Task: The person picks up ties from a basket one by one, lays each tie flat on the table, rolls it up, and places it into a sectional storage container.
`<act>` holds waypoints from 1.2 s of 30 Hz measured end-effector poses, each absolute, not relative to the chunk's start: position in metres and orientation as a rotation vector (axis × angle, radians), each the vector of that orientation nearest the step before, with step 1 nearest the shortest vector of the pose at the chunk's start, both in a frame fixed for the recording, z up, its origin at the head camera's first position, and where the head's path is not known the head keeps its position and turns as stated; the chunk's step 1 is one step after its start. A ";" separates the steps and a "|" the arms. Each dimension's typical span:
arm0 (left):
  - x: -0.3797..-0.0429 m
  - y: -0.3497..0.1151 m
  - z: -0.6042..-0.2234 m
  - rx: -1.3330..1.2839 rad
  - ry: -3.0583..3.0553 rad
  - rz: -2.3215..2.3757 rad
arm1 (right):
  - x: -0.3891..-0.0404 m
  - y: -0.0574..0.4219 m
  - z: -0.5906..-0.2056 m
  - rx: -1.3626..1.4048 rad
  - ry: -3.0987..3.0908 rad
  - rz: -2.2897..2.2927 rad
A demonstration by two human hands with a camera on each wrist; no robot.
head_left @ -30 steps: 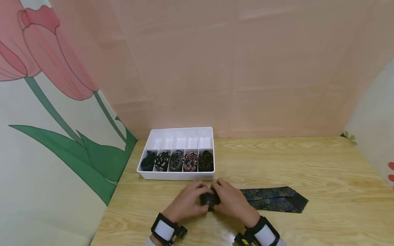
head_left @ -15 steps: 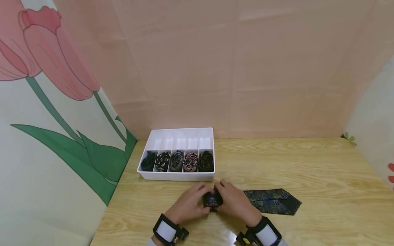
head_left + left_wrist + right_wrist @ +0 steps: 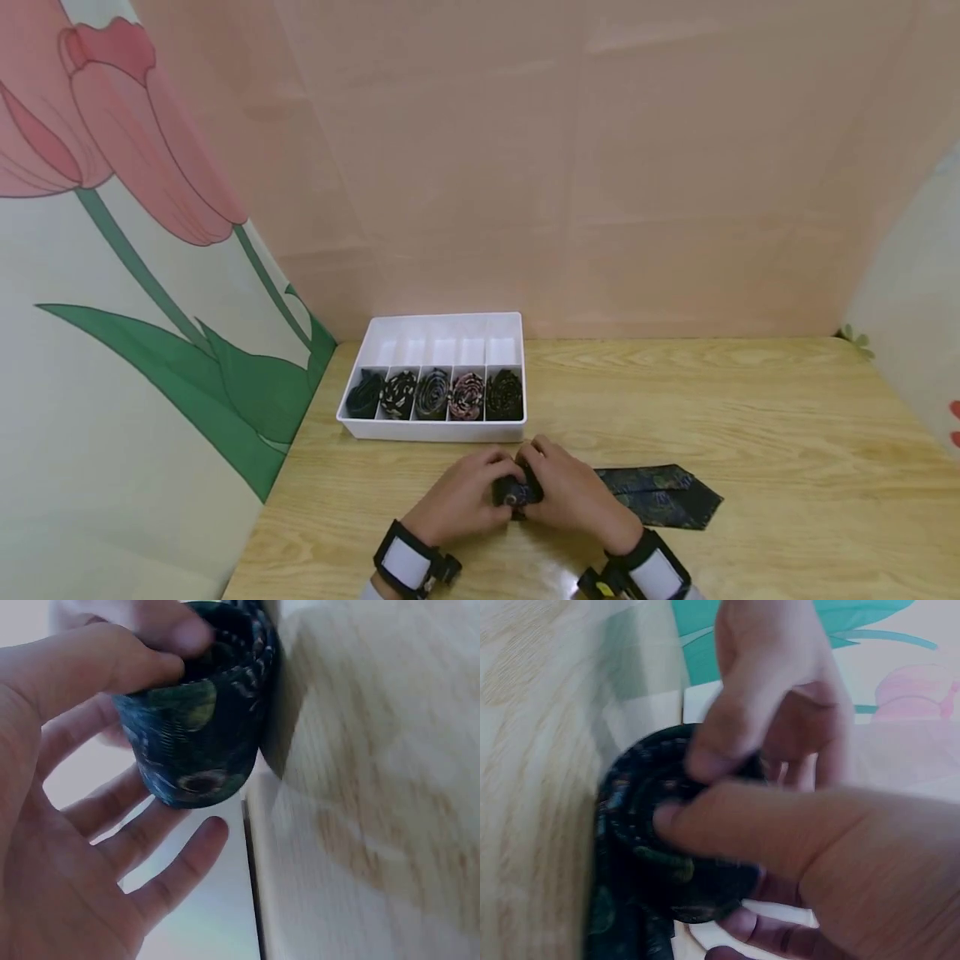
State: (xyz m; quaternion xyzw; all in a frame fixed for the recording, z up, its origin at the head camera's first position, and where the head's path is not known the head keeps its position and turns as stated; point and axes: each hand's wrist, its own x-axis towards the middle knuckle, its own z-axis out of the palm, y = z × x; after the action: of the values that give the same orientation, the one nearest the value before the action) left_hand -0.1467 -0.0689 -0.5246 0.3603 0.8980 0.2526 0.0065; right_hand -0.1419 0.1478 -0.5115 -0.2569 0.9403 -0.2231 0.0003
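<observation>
A dark patterned necktie is partly wound into a coil (image 3: 517,492), while its flat pointed tail (image 3: 667,497) lies on the table to the right. My left hand (image 3: 467,497) grips the coil from its left side. In the left wrist view the thumb presses the coil's upper rim (image 3: 199,742), and the lower fingers are spread beneath. From the right, my right hand (image 3: 576,497) holds the same coil. Both thumbs rest on the spiral side of the roll (image 3: 671,870) in the right wrist view. Part of the strip is hidden under the right hand.
Behind the hands stands a white divided box (image 3: 438,431). Several rolled neckties (image 3: 432,395) sit in its front row of compartments. The wooden table (image 3: 750,400) extends to the right, and a peach cloth backdrop (image 3: 570,183) rises along its far edge.
The necktie's tail has slid left and shows less length. The coil has turned between my hands, its visible pattern changing. Both hands stay nearly in place.
</observation>
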 end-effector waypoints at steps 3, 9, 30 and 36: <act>-0.145 -0.067 -0.523 1.112 2.855 0.773 | -0.141 0.148 -0.511 -0.805 2.981 -0.703; -0.141 -0.064 -0.521 1.114 2.981 0.698 | -0.140 0.149 -0.509 -0.784 2.946 -0.720; -0.141 -0.062 -0.522 1.111 2.849 0.751 | -0.140 0.157 -0.505 -0.777 2.899 -0.647; -0.141 -0.063 -0.524 1.099 2.912 0.718 | -0.140 0.154 -0.504 -0.818 2.882 -0.679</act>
State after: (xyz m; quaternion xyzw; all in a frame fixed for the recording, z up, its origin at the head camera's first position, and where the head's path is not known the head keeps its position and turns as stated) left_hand -0.1412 -0.0628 -0.5239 0.3440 0.9113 0.2247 -0.0263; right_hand -0.1396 0.1538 -0.5036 -0.2662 0.9376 -0.2210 0.0346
